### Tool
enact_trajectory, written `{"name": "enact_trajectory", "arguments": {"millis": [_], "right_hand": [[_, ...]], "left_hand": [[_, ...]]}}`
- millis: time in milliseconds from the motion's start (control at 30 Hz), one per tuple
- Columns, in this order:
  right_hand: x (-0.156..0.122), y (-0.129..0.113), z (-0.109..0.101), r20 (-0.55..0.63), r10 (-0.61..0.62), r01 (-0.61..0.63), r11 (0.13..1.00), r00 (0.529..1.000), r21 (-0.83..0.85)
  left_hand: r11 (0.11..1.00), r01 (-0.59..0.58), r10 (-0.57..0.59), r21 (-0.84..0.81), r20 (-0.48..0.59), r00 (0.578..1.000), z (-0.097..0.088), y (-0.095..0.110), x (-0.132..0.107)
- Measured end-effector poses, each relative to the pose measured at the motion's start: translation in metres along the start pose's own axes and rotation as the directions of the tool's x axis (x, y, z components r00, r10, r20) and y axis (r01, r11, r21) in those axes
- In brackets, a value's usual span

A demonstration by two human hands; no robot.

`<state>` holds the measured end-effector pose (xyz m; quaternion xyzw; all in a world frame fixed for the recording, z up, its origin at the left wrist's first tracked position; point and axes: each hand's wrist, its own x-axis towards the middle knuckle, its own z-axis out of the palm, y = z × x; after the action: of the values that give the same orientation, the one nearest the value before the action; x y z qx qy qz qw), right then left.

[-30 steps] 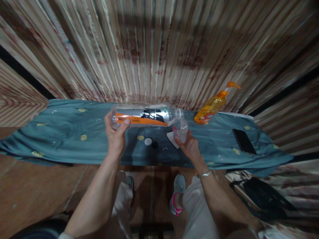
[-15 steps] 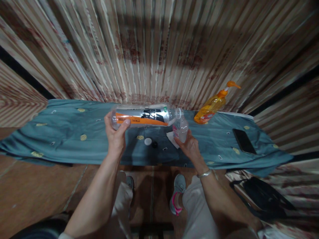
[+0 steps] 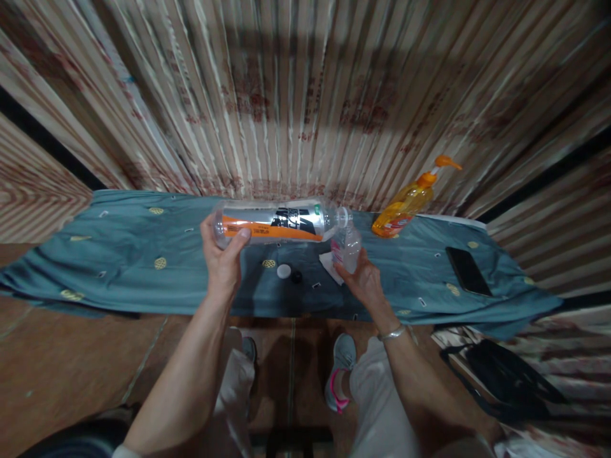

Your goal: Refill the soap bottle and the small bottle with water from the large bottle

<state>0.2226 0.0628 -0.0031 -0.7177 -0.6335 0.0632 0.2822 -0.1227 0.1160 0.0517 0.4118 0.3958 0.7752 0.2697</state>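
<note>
My left hand (image 3: 223,257) is wrapped round the base of a large clear plastic bottle (image 3: 272,221) with an orange, silver and black label. It lies sideways in the air, its neck pointing right. My right hand (image 3: 363,277) grips a small clear plastic bottle (image 3: 349,248) that stands roughly upright, slightly tilted. The large bottle's neck is at the small bottle's open mouth; whether they touch I cannot tell. Below them, a white cap (image 3: 284,271) and a black cap (image 3: 296,277) lie on the cloth. A white piece of paper or tissue (image 3: 329,264) lies partly behind the small bottle.
A yellow pump bottle (image 3: 403,207) with an orange pump head stands at the back right. A black phone (image 3: 466,271) lies on the green patterned cloth (image 3: 128,254) to the right. Behind the table hangs a striped curtain (image 3: 286,95). A black bag (image 3: 506,375) sits low at the right.
</note>
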Motion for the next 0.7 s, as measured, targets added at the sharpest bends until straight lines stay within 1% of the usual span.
{"name": "enact_trajectory", "arguments": {"millis": [167, 300, 500, 700], "right_hand": [[-0.0008, 0.005, 0.0034, -0.032, -0.021, 0.022, 1.0, 0.999, 0.018], [0.0, 0.0041, 0.0015, -0.008, -0.016, 0.017, 0.999, 1.0, 0.036], [0.0009, 0.0021, -0.0003, 0.01, 0.008, -0.008, 0.999, 1.0, 0.044], [0.001, 0.0008, -0.0031, 0.023, 0.02, -0.021, 0.998, 1.0, 0.061]], "left_hand": [[1.0, -0.004, 0.003, 0.006, 0.015, 1.0, -0.0005, -0.0005, 0.0005], [1.0, -0.018, 0.018, 0.005, 0.029, 0.999, -0.002, -0.0006, 0.0011], [1.0, 0.003, -0.003, -0.011, 0.049, 0.999, -0.0039, -0.0007, 0.0021], [0.999, -0.031, 0.031, -0.02, 0.012, 0.999, -0.0003, -0.0022, 0.0003]]}}
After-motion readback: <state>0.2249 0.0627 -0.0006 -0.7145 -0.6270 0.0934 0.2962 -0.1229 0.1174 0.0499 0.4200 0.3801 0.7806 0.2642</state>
